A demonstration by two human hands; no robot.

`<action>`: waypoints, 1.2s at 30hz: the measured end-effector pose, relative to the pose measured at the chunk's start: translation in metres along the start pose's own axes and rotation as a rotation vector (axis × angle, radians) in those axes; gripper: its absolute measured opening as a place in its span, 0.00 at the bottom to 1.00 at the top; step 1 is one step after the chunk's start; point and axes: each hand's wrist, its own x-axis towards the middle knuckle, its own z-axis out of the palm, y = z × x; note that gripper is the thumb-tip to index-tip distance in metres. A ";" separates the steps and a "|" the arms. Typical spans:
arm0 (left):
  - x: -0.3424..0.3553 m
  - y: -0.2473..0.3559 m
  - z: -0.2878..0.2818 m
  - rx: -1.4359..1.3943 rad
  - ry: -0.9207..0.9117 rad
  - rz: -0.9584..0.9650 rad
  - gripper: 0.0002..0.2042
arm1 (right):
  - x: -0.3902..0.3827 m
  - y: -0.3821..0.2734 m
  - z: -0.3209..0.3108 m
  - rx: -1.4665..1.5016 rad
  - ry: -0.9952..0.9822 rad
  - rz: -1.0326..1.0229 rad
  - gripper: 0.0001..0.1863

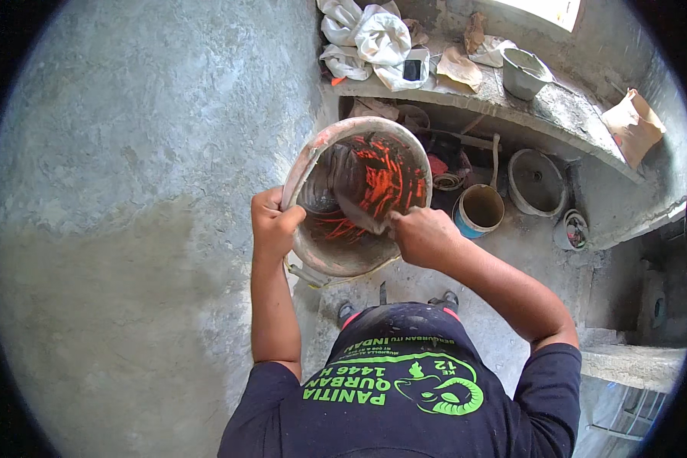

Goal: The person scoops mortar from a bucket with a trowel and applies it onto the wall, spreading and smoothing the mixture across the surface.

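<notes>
A bucket [311, 169] with a grey, cement-smeared rim is held up in front of me, its mouth tilted toward me. My left hand [275, 224] grips its left rim, thumb over the edge. My right hand [425, 238] is closed at the lower right rim around a trowel-like tool, whose grey blade [362, 217] reaches into the bucket; its handle is hidden in my fist. Inside, red-orange streaks [383, 177] show between dark grey smears. The bucket's handle [307, 276] hangs at the lower left.
A plastered wall [153, 137] rises at left, its lower part browner. On a concrete ledge [504, 95] lie white sacks [382, 38], torn paper and a grey bucket [524, 74]. Below stand a blue-sided pail [466, 226], a round tub [537, 183] and a small bucket [575, 230].
</notes>
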 end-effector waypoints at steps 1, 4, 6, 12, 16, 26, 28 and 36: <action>-0.001 -0.001 -0.003 -0.001 0.004 -0.002 0.06 | -0.003 -0.004 -0.003 0.038 -0.101 -0.021 0.13; -0.004 -0.004 -0.013 0.070 -0.077 -0.040 0.03 | -0.001 0.006 -0.013 0.009 -0.146 0.004 0.13; -0.008 -0.003 -0.008 0.061 -0.069 -0.013 0.02 | -0.003 0.005 -0.024 -0.003 -0.028 0.099 0.14; -0.017 0.007 0.011 0.045 -0.081 0.071 0.06 | 0.000 0.001 -0.026 -0.054 -0.007 0.096 0.11; -0.026 0.000 0.007 0.107 -0.082 0.106 0.05 | -0.005 -0.001 -0.018 0.018 -0.064 0.072 0.10; -0.028 0.015 0.001 0.189 -0.084 0.116 0.03 | -0.010 0.009 -0.024 0.155 -0.038 0.111 0.14; -0.029 0.011 -0.001 0.209 -0.081 0.118 0.03 | -0.016 -0.001 -0.041 0.137 0.012 0.111 0.15; -0.021 0.000 -0.003 -0.012 -0.080 -0.058 0.05 | -0.020 -0.004 -0.014 0.002 0.011 -0.020 0.18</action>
